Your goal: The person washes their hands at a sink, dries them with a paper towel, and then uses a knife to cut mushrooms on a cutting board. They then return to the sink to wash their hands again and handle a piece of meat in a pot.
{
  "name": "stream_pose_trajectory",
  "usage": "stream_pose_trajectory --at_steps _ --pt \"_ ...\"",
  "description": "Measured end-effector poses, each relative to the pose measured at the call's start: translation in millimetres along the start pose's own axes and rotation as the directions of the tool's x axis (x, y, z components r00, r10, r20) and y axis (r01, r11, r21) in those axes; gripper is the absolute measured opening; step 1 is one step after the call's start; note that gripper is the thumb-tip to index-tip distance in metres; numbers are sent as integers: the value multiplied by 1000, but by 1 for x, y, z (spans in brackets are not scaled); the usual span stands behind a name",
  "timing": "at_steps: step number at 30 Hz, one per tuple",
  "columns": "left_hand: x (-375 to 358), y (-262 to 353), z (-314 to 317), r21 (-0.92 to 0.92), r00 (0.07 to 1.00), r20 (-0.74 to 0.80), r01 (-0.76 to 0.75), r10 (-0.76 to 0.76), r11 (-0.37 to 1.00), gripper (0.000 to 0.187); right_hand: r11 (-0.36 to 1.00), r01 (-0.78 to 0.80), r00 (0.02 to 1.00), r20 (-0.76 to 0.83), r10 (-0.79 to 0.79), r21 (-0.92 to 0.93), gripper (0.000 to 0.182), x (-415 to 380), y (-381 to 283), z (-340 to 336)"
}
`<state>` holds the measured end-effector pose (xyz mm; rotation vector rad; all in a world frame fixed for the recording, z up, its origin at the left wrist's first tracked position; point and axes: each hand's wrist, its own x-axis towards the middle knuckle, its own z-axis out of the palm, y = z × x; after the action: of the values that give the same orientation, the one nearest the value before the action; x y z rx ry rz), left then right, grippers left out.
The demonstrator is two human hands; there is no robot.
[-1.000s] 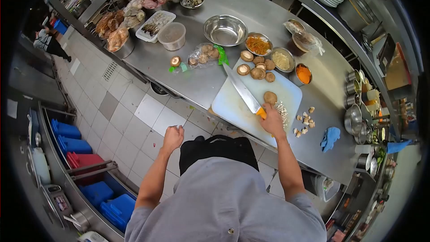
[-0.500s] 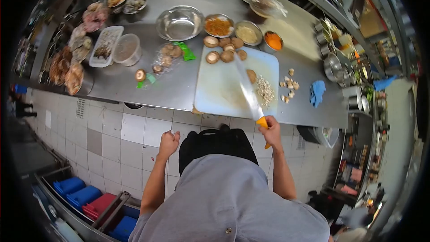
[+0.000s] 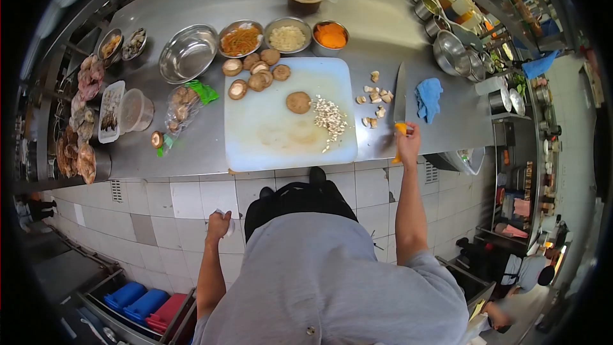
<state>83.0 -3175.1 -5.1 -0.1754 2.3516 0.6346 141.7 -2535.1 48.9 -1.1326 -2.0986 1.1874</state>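
Note:
My right hand [image 3: 409,142] is closed around the yellow handle of a large kitchen knife [image 3: 400,94]. The blade points away from me, over or on the steel table between mushroom stem pieces [image 3: 377,97] and a crumpled blue cloth [image 3: 428,99]. Down beside my body, my left hand [image 3: 219,225] is closed on a crumpled white wad, maybe paper or cloth. On the white cutting board [image 3: 255,118] lie one brown mushroom cap [image 3: 298,102], a heap of finely diced mushroom [image 3: 329,120] and several whole mushrooms [image 3: 260,80] near its far left corner.
Behind the board stand an empty steel bowl [image 3: 188,53] and bowls of shredded orange food [image 3: 241,39], chopped pale food [image 3: 287,37] and orange slices [image 3: 331,36]. Bagged mushrooms [image 3: 182,103], a plastic tub [image 3: 136,110] and a white tray [image 3: 112,112] are to the left. Other people are at lower right.
My right hand has carried the knife from above the board to the right, beside the blue cloth. My left hand has dropped lower and left. The view has shifted to the right.

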Motion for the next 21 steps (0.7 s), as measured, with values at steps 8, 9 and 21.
stream_pose_trajectory --at_steps 8,9,21 --pt "-34 -77 46 -35 986 -121 110 -114 993 50 735 439 771 -203 -603 -517 53 141 29 -31" --pt "-41 -82 50 -32 986 -125 107 -111 994 50 736 414 781 -207 -590 -535 54 157 30 -31" --pt "-69 -23 68 -6 982 -174 71 -71 997 57 618 490 870 304 -388 -615 33 130 -6 -52"
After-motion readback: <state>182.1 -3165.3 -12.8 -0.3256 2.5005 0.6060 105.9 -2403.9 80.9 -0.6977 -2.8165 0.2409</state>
